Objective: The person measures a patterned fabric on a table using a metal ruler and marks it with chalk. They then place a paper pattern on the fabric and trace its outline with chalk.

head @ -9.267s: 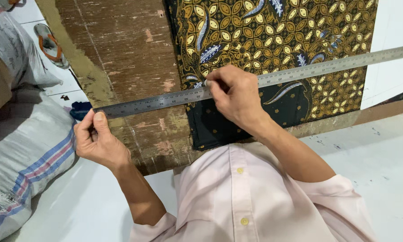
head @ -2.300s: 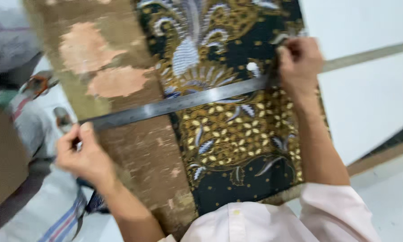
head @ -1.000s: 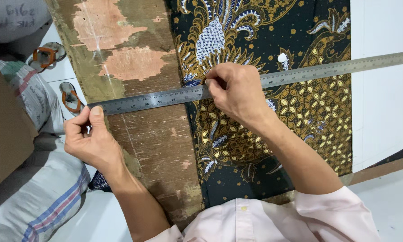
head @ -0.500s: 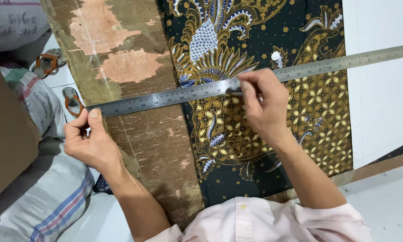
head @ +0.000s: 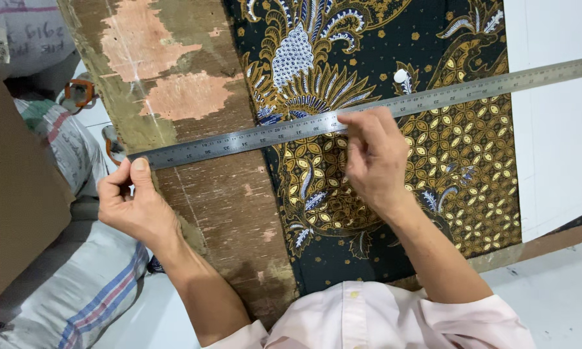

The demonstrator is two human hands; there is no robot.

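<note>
Head view: a long steel ruler (head: 368, 110) is laid slantwise across a worn wooden board (head: 200, 194) and a dark patterned cloth (head: 446, 161), its left end low and its right end rising past the cloth toward the right edge of the frame. The ruler's left end is pinched by the left hand (head: 132, 203), thumb on top at the board's left edge, the other fingers curled beneath; the hand is closed on the ruler. The right hand (head: 375, 158) is set on the cloth just below the ruler's middle, its fingertips (head: 352, 126) bent up against the ruler's lower edge and pressing there; the fingers are drawn narrow together, and nothing else is held in it.

The cloth is spread over the right part of the board, printed with gold leaves, blue and white feathers and small flower shapes. The board's bare part shows brown wood with pale pink patches where the surface is scraped. A white surface (head: 556, 148) is seen to the right of the cloth.

Left of the board, striped woven sacks (head: 90, 291) are piled, with a brown cardboard sheet (head: 13, 194) over them. Orange-handled scissors (head: 77, 94) are partly seen beside the board's left edge. A pale pink shirt (head: 381, 320) with buttons fills the lower edge.
</note>
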